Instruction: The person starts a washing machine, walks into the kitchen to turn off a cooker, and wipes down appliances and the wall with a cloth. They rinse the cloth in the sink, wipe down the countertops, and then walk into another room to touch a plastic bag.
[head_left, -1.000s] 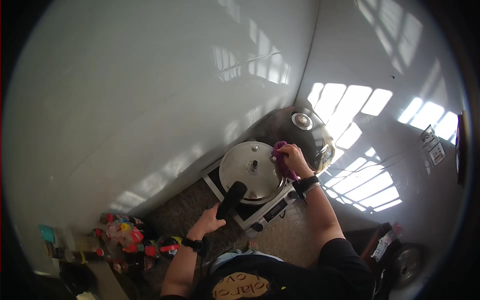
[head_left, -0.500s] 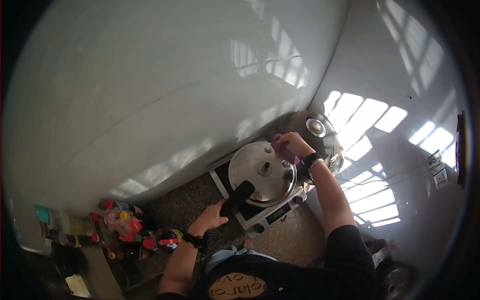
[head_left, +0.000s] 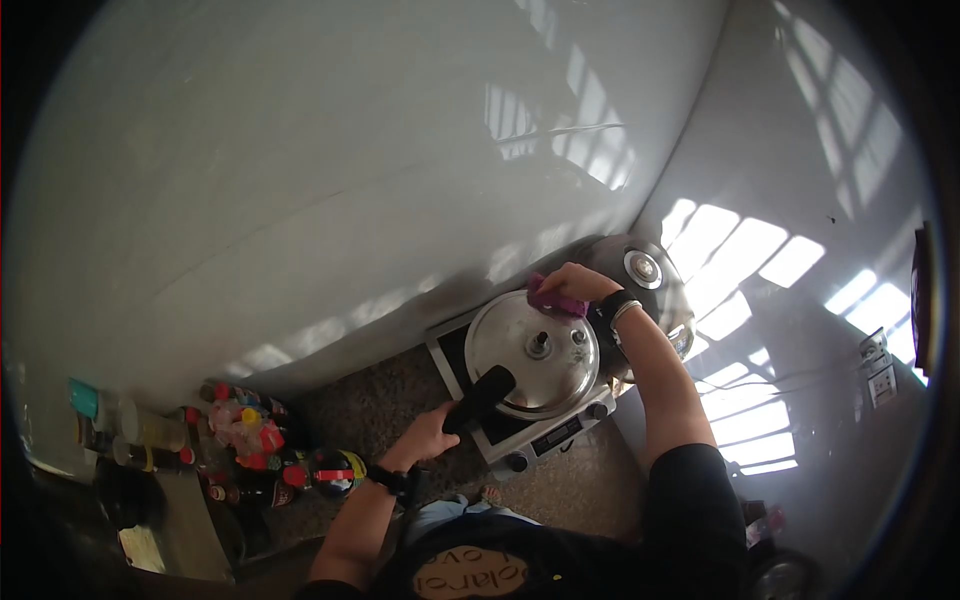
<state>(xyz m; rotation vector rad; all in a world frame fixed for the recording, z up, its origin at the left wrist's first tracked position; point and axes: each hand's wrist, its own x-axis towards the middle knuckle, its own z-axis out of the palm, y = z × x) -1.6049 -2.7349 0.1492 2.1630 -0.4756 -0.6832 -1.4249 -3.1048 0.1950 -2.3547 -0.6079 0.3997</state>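
A pressure cooker (head_left: 500, 345) with a shiny metal lid sits on a two-knob stove (head_left: 535, 455). My left hand (head_left: 432, 437) is closed around the cooker's long black handle (head_left: 484, 396), which points toward me. My right hand (head_left: 582, 282) is bunched around a purple cloth (head_left: 556, 303) at the far right part of the lid, and the cloth lies against the metal. The valve (head_left: 540, 342) stands up at the lid's centre, with a smaller fitting (head_left: 579, 338) beside it.
Behind my right wrist stands a large rounded appliance (head_left: 655, 243) with a round vent on top. Several bottles (head_left: 245, 430) and jars (head_left: 150, 425) crowd the counter's left side. A wall (head_left: 300, 200) runs close behind the stove. Sockets (head_left: 878, 370) are on the right wall.
My right hand has moved the purple cloth inward and to the left over the lid's far edge. My left hand keeps its hold on the handle. The view has shifted slightly.
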